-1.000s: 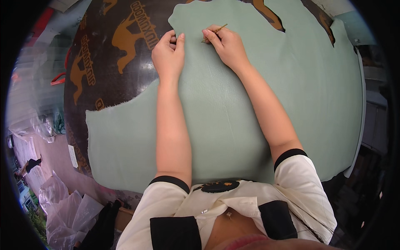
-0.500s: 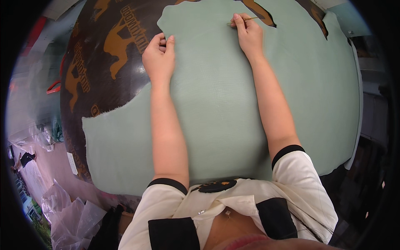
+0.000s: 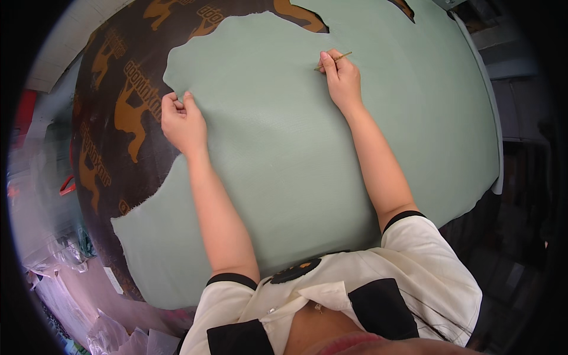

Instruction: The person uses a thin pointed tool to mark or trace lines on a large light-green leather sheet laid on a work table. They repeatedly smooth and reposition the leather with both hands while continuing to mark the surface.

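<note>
A large pale green sheet (image 3: pixel 284 177), which looks like a leather hide with an irregular outline, lies spread before me. At its left edge, my left hand (image 3: pixel 184 125) is closed in a pinch on the border, and soft folds run from there into the sheet. My right hand (image 3: pixel 342 80) is over the upper middle of the hide, closed around a thin, gold-brown, pen-like stick (image 3: pixel 343 56). The stick's lower end points left and down, close to the surface. Whether its tip touches the hide I cannot tell.
Under the hide is a dark brown board (image 3: pixel 106 136) with orange printed figures, bare along the left and through gaps at the top. A red loop-shaped thing (image 3: pixel 67 185) sits beyond its left edge. Clear plastic wrapping (image 3: pixel 109 334) lies at lower left.
The view has turned and shifted, so the hide and both hands sit differently in it. Across the hide, my right hand has moved right and nearer me with the stick; my left hand stays at the edge.
</note>
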The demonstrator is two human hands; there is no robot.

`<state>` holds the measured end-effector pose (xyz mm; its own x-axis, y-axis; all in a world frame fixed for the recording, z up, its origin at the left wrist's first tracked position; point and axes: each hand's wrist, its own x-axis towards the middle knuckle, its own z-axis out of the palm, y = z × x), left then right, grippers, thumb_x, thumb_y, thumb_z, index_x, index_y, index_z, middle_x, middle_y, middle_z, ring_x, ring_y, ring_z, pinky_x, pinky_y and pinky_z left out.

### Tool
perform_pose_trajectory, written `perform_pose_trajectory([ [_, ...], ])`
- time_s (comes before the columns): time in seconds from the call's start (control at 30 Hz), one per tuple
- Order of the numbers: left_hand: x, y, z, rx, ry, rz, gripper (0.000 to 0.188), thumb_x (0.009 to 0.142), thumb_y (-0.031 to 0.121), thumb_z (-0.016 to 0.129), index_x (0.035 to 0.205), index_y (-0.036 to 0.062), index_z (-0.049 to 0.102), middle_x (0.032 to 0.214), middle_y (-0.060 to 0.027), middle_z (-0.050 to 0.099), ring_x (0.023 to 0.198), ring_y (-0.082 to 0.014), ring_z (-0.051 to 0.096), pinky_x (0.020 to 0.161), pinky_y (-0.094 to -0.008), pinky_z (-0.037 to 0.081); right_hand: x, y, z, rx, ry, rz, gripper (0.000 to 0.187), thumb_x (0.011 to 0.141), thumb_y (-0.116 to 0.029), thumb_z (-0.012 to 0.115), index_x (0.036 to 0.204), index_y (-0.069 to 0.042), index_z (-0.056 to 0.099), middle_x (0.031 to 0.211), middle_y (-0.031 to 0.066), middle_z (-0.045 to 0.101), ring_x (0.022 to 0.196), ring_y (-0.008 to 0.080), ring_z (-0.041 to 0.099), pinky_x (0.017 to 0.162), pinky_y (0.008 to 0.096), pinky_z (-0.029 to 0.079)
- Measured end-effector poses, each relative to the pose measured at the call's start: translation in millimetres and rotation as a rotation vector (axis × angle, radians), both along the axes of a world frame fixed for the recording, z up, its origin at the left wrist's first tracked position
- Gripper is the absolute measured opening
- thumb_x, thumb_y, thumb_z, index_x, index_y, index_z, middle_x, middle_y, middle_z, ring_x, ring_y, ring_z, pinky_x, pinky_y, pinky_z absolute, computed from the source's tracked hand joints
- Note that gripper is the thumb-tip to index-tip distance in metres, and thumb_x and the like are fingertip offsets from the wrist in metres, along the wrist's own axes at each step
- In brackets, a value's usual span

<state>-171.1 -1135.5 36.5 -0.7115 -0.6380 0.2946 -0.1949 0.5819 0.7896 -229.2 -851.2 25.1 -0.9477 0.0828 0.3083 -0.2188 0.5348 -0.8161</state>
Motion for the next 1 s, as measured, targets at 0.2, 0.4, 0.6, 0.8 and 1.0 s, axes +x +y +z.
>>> perform_pose_trajectory([
  [0.2,-2.5,-3.0,-3.1,-0.039,0.020,-0.014,0.025,0.090,0.023,0.066,0.098,-0.0003,0.061,0.067,0.0000,0.048,0.059,-0.0125,0.045,0.061,-0.0299,0.042,4.0,7.6,-1.8,0.014,0.062,0.023,0.034,0.101,-0.031,0.051,0.082,-0.005,0.062,0.073,0.0065,0.064,0.070,0.0226,0.062,0.065,0.0362,0.048],
  [0.4,-2.4,-7.6,-2.8,-0.023,-0.049,-0.042,0.028,0.090,0.026,0.066,0.100,0.0006,0.060,0.068,0.0019,0.044,0.060,-0.0102,0.042,0.059,-0.0278,0.039,15.5,43.6,1.1,0.081,-0.006,-0.012,0.036,0.102,-0.032,0.050,0.082,-0.004,0.061,0.073,0.0069,0.064,0.073,0.0238,0.063,0.066,0.0363,0.048],
  [0.6,-1.9,-11.3,-6.7,-0.024,-0.048,-0.060,0.029,0.091,0.027,0.067,0.101,0.0001,0.060,0.069,0.0022,0.044,0.061,-0.0088,0.042,0.059,-0.0262,0.039,13.7,90.6,-4.0,0.076,-0.013,-0.073,0.037,0.102,-0.034,0.050,0.084,-0.004,0.062,0.072,0.0071,0.065,0.069,0.0223,0.063,0.065,0.0353,0.049],
  [0.8,-2.4,-11.7,-6.9,0.040,-0.033,-0.073,0.028,0.092,0.025,0.067,0.101,-0.0001,0.059,0.069,0.0033,0.044,0.061,-0.0070,0.041,0.059,-0.0246,0.038,-26.4,135.7,-9.4,0.119,0.023,-0.194,0.037,0.102,-0.035,0.051,0.085,-0.005,0.064,0.069,0.0067,0.065,0.067,0.0196,0.064,0.065,0.0331,0.049],
  [1.0,-1.8,-9.8,-6.4,0.080,-0.004,-0.092,0.027,0.092,0.024,0.066,0.100,-0.0004,0.059,0.068,0.0037,0.044,0.061,-0.0063,0.039,0.059,-0.0236,0.036,-93.6,162.0,-18.3,0.178,0.061,-0.261,0.038,0.100,-0.038,0.051,0.084,-0.007,0.065,0.070,0.0058,0.067,0.069,0.0211,0.066,0.066,0.0339,0.050],
])
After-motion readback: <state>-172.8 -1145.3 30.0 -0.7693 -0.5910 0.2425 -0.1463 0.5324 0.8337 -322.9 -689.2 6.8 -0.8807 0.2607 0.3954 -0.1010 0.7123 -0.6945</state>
